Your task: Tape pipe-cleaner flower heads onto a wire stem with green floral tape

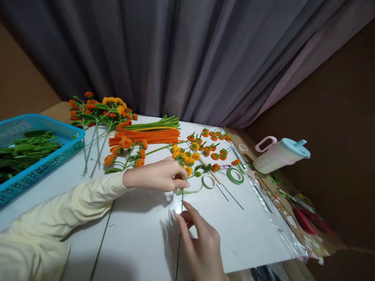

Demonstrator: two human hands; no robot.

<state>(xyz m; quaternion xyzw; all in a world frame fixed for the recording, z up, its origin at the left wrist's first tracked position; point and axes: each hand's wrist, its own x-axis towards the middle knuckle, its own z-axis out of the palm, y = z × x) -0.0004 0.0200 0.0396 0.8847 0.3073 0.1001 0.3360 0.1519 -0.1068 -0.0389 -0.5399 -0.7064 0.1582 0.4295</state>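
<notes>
My left hand [161,175] reaches across the white table, its fingers closed in a pinch at the top of a thin dark green wire stem [178,249]. A strip of pale green floral tape [193,191] trails from those fingers to a tape roll [209,181]. Whatever tops the stem is hidden by the fingers. Lower down, my right hand [202,242] has its thumb and forefinger around the same wire. Yellow fuzzy flower heads [184,155] lie just beyond my left hand, and an orange flower spray [129,154] lies behind its wrist.
Left stands a blue basket [43,177] of green leaves. Finished-looking flower stems [96,113] and orange pipe cleaners [146,136] lie at the back. A second green tape roll [235,176], loose wires [231,195], a tumbler [281,154] and red-handled pliers [304,220] are to the right.
</notes>
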